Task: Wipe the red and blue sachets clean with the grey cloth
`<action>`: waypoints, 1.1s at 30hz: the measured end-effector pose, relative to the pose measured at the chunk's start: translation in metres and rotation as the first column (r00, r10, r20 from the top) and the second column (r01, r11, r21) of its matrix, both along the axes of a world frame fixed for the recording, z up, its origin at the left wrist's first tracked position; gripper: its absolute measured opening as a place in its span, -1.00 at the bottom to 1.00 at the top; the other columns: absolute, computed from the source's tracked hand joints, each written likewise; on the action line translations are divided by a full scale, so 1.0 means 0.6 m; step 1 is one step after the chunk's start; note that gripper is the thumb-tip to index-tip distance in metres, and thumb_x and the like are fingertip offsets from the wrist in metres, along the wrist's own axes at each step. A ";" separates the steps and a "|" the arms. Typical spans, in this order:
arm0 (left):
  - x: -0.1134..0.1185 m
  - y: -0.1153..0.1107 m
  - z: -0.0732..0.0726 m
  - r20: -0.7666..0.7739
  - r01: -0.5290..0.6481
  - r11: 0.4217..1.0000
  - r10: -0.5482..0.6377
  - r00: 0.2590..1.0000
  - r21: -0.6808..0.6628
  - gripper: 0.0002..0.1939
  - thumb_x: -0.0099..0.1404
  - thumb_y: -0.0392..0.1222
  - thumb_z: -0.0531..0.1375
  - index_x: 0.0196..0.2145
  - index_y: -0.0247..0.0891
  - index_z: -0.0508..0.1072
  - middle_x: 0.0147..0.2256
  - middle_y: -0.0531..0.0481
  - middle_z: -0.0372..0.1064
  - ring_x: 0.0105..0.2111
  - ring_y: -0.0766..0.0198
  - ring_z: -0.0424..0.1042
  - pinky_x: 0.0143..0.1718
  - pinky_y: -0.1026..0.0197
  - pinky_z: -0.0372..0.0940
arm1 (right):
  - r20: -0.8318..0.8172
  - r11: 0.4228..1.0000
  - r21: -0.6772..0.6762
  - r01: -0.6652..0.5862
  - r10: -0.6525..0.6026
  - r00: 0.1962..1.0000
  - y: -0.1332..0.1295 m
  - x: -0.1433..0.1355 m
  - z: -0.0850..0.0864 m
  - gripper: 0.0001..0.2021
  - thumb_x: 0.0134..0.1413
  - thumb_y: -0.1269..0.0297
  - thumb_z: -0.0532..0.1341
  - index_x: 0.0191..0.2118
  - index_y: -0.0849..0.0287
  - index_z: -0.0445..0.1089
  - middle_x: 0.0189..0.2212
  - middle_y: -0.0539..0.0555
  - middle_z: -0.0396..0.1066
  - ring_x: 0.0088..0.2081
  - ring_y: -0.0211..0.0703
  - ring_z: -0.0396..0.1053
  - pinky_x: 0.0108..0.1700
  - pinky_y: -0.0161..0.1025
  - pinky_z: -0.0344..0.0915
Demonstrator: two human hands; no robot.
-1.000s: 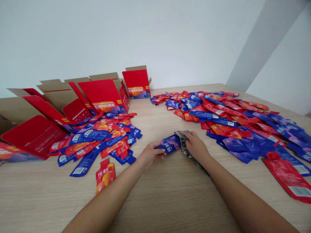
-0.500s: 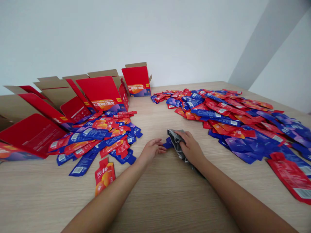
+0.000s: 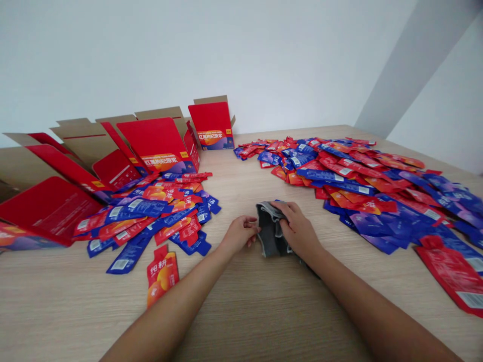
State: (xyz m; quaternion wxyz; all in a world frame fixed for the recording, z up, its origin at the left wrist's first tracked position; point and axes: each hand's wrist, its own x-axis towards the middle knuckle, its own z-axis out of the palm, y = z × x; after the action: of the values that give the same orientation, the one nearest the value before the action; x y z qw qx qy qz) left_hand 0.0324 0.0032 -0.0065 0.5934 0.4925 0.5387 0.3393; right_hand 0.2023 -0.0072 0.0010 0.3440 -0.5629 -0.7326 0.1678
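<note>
Crumpled grey cloth with pale edges (image 3: 269, 236), bunched mid-frame, on or just above the pale wood-grain tabletop (image 3: 241, 306). Gripped firmly by the bare right hand (image 3: 296, 223), fingers wrapped over the top; met at its left edge by the bare left hand (image 3: 239, 234), fingers curled, impossible to tell whether pinching or merely touching. Behind the right fingers, a sliver of blue packaging (image 3: 278, 200).

Progress, by the look of things: partway, with the cloth in mid-handling. At centre left, a loose heap of flat red and blue pouches (image 3: 177, 198), outside a row of open red cardboard boxes (image 3: 147, 133); below, a single red-and-orange pouch (image 3: 162, 276), set apart. At upper centre, a lone red box (image 3: 212, 120), flap raised. Across the right half, a far larger spread of loose red and blue pouches (image 3: 354, 176). No box closed in view; interiors mostly hidden, contents impossible to tell.
</note>
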 end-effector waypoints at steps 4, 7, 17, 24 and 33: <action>-0.004 0.002 0.002 -0.084 0.043 0.998 -0.047 0.995 -0.048 -0.66 0.12 -0.41 0.12 -0.11 -0.42 0.33 -0.70 0.22 0.21 -0.78 0.49 0.14 -0.74 0.42 0.04 | -0.013 0.995 0.043 0.092 -0.091 0.996 0.022 0.039 0.000 -0.53 0.04 0.46 -0.03 0.07 0.01 0.27 -0.07 0.07 0.29 -0.05 -0.12 0.30 -0.01 -0.16 0.26; -0.003 0.001 0.003 -0.204 0.076 0.995 -0.088 0.975 -0.065 -0.66 0.19 -0.36 0.06 -0.05 -0.40 0.31 -0.65 0.20 0.23 -0.77 0.47 0.16 -0.72 0.38 0.05 | 0.090 0.978 0.062 0.200 -0.205 0.975 0.034 0.060 0.003 -0.54 0.10 0.41 -0.04 0.12 0.02 0.24 0.01 0.11 0.25 -0.03 -0.08 0.29 -0.06 -0.17 0.28; 0.014 -0.030 0.019 -0.718 0.264 0.924 0.016 0.696 0.276 -0.74 0.06 -0.15 0.24 -0.28 -0.23 0.32 -0.45 -0.02 0.39 -0.38 0.15 0.43 -0.37 0.23 0.20 | 0.571 0.969 -0.079 0.232 -0.147 0.808 0.022 0.014 0.005 -0.32 0.05 -0.21 0.03 0.13 0.23 0.18 -0.04 0.31 0.20 -0.08 0.11 0.30 -0.22 -0.14 0.27; 0.013 -0.006 0.006 -0.150 0.093 0.990 -0.108 0.983 -0.106 -0.87 0.19 -0.31 0.02 -0.25 -0.26 0.17 -0.63 0.13 0.33 -0.76 0.36 0.27 -0.71 0.36 0.10 | 0.522 0.988 -0.105 0.116 -0.045 0.852 0.005 -0.010 0.008 -0.52 0.09 -0.01 0.10 0.02 0.21 0.24 -0.04 0.26 0.21 -0.07 0.03 0.28 -0.21 -0.20 0.26; 0.007 -0.009 0.002 -0.054 0.018 0.998 -0.022 0.998 -0.067 -0.96 0.11 -0.34 0.07 -0.48 -0.28 0.28 -0.76 0.23 0.12 -0.80 0.49 0.04 -0.77 0.44 -0.10 | 0.336 0.986 -0.012 -0.165 0.159 0.928 -0.032 -0.045 0.014 -0.49 0.08 0.43 0.03 0.19 0.06 0.14 0.11 0.19 0.13 0.04 -0.07 0.22 -0.03 -0.19 0.24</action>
State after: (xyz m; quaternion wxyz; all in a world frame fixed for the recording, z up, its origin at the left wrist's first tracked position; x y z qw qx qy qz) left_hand 0.0363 -0.0020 -0.0054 0.5979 0.4868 0.5608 0.3017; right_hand 0.1755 -0.0264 0.0093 0.2037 -0.5179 -0.8258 0.0912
